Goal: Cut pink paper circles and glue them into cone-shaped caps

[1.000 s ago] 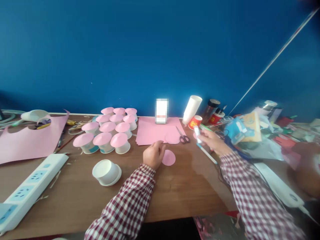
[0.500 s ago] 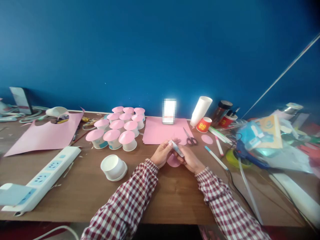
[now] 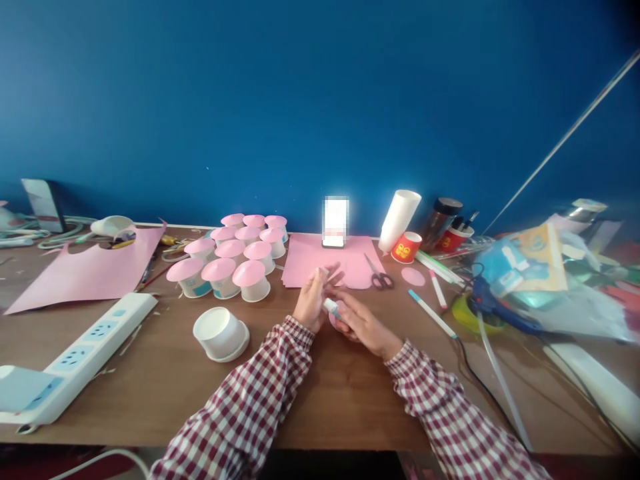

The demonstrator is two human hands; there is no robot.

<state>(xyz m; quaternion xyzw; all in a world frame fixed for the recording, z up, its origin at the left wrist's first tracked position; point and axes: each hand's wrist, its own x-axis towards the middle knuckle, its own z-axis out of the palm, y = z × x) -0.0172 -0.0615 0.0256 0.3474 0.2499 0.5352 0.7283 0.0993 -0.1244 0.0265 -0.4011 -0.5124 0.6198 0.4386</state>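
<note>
My right hand (image 3: 364,321) is closed around a small white tube (image 3: 332,307) with a pale blue part, low over the table. Close on its left, my left hand (image 3: 311,301) is closed, with a small whitish piece (image 3: 323,272) at its fingertips, too small to name. Partly hidden under my right hand lies a pink paper disc (image 3: 334,319). Behind my hands is a stack of pink paper (image 3: 305,260), with scissors (image 3: 381,279) at its right edge. Several upturned paper cups topped with pink discs (image 3: 251,273) stand to the left.
A white cup (image 3: 219,332) stands near front left, beside a power strip (image 3: 85,360). Cut pink paper (image 3: 95,267) lies far left. A phone (image 3: 335,223) stands at the back. Stacked white cups (image 3: 400,220), a red cup (image 3: 407,247) and plastic bags (image 3: 530,267) are on the right.
My hands have drawn slightly apart. The tube has moved down and left in my right hand, while my left hand has risen with a small whitish piece at its fingertips.
</note>
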